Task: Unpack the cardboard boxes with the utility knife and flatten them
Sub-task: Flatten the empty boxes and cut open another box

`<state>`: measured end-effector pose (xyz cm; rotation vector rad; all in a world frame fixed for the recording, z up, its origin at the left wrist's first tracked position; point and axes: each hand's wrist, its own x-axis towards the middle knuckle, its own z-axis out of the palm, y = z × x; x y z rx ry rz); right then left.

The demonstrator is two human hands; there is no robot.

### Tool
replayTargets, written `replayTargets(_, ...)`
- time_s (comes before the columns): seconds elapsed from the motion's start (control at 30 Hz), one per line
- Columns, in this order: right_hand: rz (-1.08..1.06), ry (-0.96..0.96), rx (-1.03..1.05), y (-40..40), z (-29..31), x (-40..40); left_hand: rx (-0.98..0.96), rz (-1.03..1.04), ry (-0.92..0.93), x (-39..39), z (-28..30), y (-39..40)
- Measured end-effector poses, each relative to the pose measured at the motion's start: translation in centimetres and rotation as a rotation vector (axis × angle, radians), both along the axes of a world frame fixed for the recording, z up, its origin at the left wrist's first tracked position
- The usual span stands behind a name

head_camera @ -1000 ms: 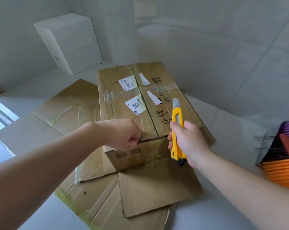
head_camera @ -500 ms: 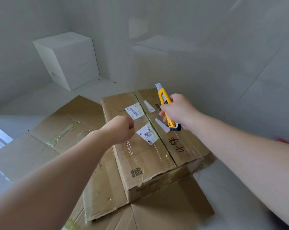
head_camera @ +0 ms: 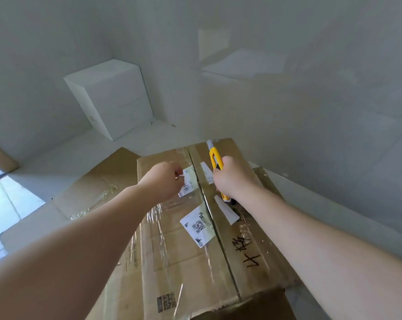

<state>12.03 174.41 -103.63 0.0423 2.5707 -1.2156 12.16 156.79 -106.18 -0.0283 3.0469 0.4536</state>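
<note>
Hands at work over a taped carton: one sealed cardboard box lies on the pale floor, its top carrying four white labels and a handwritten mark; one flattened cardboard sheet is spread beneath and to its left; one white cabinet stands in the far corner. One utility knife, yellow with its blade extended, is clenched in the right hand, tip pointing away toward the far end of the box's centre seam; the left hand is curled loosely into a fist above the far label, gripping nothing that can be seen. Compared with half a second ago, both hands have reached further along the box top, the knife has moved from mid-seam to near the far edge, and the view has drawn closer over the carton.
</note>
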Motion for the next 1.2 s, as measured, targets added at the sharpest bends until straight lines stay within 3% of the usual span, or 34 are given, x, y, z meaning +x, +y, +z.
replayTargets(0.13,0.072,-0.027,-0.044,1.1,-1.3,-0.8,-0.031,0.085,-0.043,-2.1,0.4,1.1)
replayTargets(0.4,0.215,0.038,0.103,-1.0,-3.4,-1.5,-0.026,0.15,0.057,-7.8,-2.1,-1.2)
replayTargets(0.7,0.157,0.072,0.25,-4.7,-3.0,-4.1,0.211,0.064,0.016,-13.1,-3.0,-3.5)
replayTargets(0.93,0.186,0.04,0.354,-6.2,-3.3,-4.3,0.165,0.04,-0.055,-13.7,-3.9,-4.1)
replayTargets(1.2,0.174,-0.004,0.47,-7.6,-3.1,-4.7,0.278,0.055,-0.074,-13.6,-3.8,-4.1)
